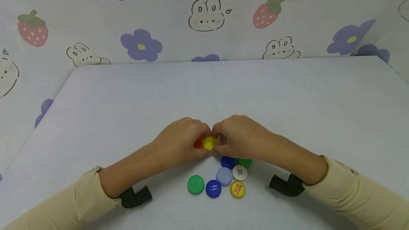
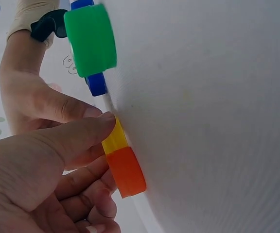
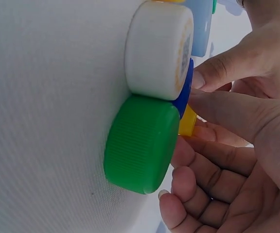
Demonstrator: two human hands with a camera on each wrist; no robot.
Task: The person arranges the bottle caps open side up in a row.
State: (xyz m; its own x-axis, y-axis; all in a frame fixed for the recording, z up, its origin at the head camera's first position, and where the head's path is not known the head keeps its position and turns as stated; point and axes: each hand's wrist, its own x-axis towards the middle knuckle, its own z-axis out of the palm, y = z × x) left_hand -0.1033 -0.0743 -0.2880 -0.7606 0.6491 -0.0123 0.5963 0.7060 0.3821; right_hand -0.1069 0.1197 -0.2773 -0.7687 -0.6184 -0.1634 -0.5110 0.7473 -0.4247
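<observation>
Both the left hand (image 1: 179,140) and the right hand (image 1: 245,136), bare, pinched a glossy yellow round plastic cap (image 1: 209,143) between thumb and fingertips, meeting around its rim. That cap sat on the white tabletop (image 1: 211,95), touching an orange-red plastic cap (image 1: 198,143) that the left hand partly hid. Nearer the person lay a dark-blue cap (image 1: 228,162), a ribbed green cap (image 1: 245,163), a white cap with a printed square (image 1: 239,172), a pale-blue cap (image 1: 224,176), a yellow cap with red print (image 1: 238,190), a plain green cap (image 1: 196,184) and a blue cap with white marks (image 1: 213,189). The step in hand looked like setting yellow snugly beside orange-red; the next move probably called for squaring that pair, then parting the fingers without nudging either.
</observation>
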